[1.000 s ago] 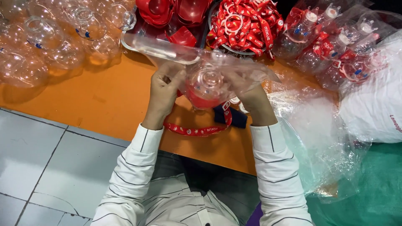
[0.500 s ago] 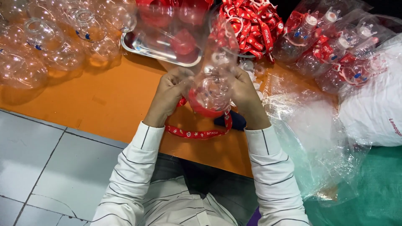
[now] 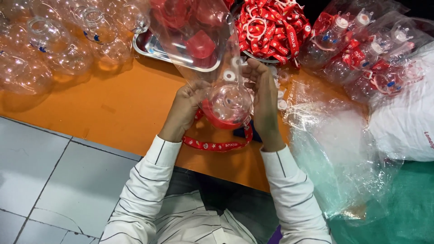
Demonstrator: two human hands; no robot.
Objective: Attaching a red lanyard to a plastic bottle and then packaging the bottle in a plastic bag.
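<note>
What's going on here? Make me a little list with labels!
Left hand: holds the clear bottle by its side
Right hand: holds the bottle's other side
Bag: clear plastic bag stands up around the bottle
Strap: red strap hangs below the bottle
Table: orange
Tray: metal, behind the bag
Left pile: empty clear bottles
Back pile: red straps
Right pile: bagged bottles

Clear plastic bag [image 3: 199, 40] runs off the top edge; contents behind it smeared by glare. Metal tray [image 3: 149, 47] mostly covered by bag and bottles. Left hand [image 3: 185, 106] fingertips hidden behind the round clear bottle [image 3: 228, 106]. Red strap [image 3: 217, 145] partly under both hands. Clear bottle heap [image 3: 40, 49] cut off top-left.
</note>
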